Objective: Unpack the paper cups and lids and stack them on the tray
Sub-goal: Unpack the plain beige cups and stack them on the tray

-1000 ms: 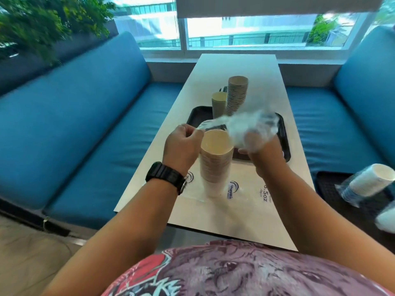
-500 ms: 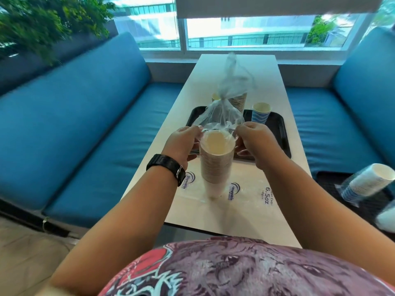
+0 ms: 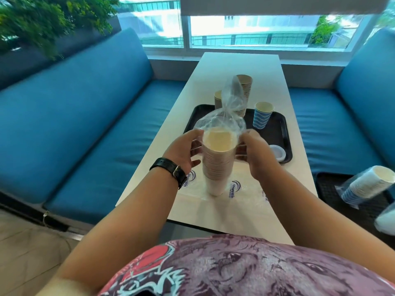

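Both hands hold the same item. The left hand (image 3: 185,151), with a black watch (image 3: 171,171) at its wrist, and the right hand (image 3: 251,150) each have their fingers curled around the top of a tall stack of paper cups (image 3: 218,161), one hand on either side, pinching the clear plastic bag (image 3: 228,112) gathered at the stack's rim. The bag's loose upper part rises in a crumpled plume above the cups. The stack stands upright, its base on the white table (image 3: 239,67), resting on a flat printed plastic wrapper (image 3: 235,189) near the table's close end.

Beyond the hands lies a black tray (image 3: 277,129). On it stand a tall stack of brown cups (image 3: 244,90), a shorter brown stack (image 3: 218,99) beside it, and a blue striped cup (image 3: 262,114) to the right. A white lid (image 3: 277,152) sits at the tray's near right corner.

On the blue bench seat (image 3: 333,124) to the right, a wrapped sleeve of blue cups (image 3: 367,184) lies tilted on a second dark tray (image 3: 329,186).
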`<state>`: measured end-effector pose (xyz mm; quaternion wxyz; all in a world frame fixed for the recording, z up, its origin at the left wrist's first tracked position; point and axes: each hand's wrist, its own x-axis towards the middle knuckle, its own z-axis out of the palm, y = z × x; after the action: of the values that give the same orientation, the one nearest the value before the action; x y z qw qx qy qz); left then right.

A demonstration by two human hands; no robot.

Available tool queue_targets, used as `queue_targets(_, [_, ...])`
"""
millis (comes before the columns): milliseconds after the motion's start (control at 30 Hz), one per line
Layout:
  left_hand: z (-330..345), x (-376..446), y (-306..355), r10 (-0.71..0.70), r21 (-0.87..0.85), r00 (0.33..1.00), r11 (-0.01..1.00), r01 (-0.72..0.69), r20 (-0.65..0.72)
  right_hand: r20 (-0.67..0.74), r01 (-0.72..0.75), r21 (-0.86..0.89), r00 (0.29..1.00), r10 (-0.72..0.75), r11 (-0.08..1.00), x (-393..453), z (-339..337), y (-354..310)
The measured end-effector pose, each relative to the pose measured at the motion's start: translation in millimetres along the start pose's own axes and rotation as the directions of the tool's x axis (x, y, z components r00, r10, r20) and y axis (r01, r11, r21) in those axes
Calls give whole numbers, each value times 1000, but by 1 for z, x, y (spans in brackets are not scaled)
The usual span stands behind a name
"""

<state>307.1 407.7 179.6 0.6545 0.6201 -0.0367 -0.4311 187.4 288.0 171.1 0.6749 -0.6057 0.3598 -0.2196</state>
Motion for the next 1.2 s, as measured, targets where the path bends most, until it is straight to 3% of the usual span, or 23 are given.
queue_targets(100, [3, 2, -2, 24, 8, 999, 1000, -24, -33, 229, 279, 4, 935, -273, 960, -4, -5, 10])
queue_targets(200, [4, 2, -9, 1, 26, 1000, 1000, -1, -9, 345, 455, -231, 865, -365, 860, -8, -2, 24])
queue_targets(367, [-7, 4, -23, 62, -5, 998, 998, -62, 0, 130, 449, -250, 894, -430, 858, 1, 1, 24])
queue_targets(533, [-16, 7, -55, -34, 9, 995, 999, 35, -99, -7, 477, -50, 878, -478, 877, 10, -4, -14])
queue_targets(667, [-16, 7, -79, -237, -260, 972, 938, 230, 7, -37, 510, 44, 860, -509, 859, 9, -1, -36])
queue_targets(767, [-15, 9, -81, -177, -461, 983, 869, 180, 50, -26, 506, 71, 863, -505, 860, 8, 3, -36])
queue_targets(1067, [-27, 31, -83, -206, -518, 924, 855, 10, -322, 50, 504, 97, 859, -510, 858, -3, 8, -12])
queue_targets(1200, [-34, 41, -84, -169, -416, 878, 909, -38, -448, 87, 478, 134, 867, -491, 868, -7, 10, -4])
